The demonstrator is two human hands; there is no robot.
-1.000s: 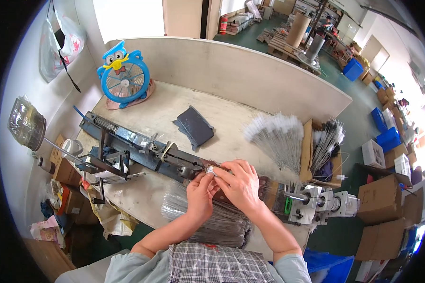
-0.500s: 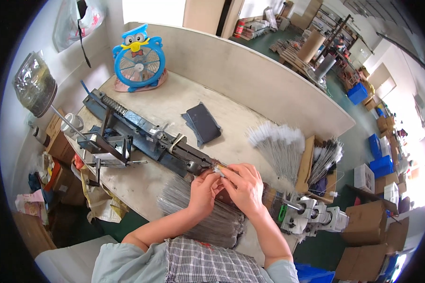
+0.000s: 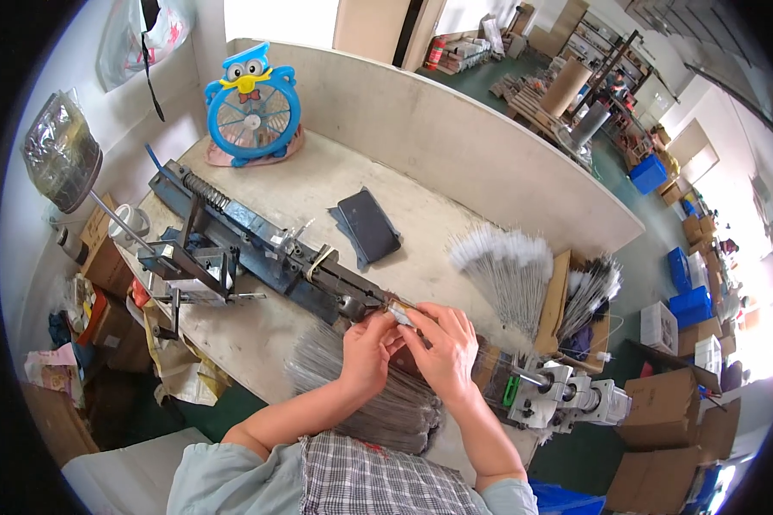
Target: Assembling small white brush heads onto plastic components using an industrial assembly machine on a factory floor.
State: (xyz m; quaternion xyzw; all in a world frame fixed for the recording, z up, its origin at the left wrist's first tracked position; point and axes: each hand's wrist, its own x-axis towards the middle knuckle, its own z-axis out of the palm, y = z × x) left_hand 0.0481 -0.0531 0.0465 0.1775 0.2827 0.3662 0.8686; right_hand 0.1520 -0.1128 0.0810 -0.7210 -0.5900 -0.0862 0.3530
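At the near end of the long metal machine (image 3: 257,232) on the bench, both my hands meet with bent fingertips pinched together. My left hand (image 3: 369,352) is closed, its fingertips beside a small white tuft (image 3: 399,314). From the other side my right hand (image 3: 445,345) pinches the same tuft between thumb and fingers. What the left fingers grip is mostly hidden. A thick bundle of thin grey wires (image 3: 386,408) lies below my hands, partly under my forearms. Farther right rests a fanned pile of wire brushes (image 3: 506,266) with white tufted ends.
Past my right hand stands a silver motor unit (image 3: 566,390) with a shaft. More brushes (image 3: 591,292) sit in a cardboard box (image 3: 554,300). A dark phone (image 3: 369,225) lies behind the machine, and a blue fan (image 3: 253,120) stands at the back. A hand crank (image 3: 176,313) sticks out at left.
My right hand has shifted down slightly, and more of the white tuft shows between the fingers. The left hand stays nearly in place.
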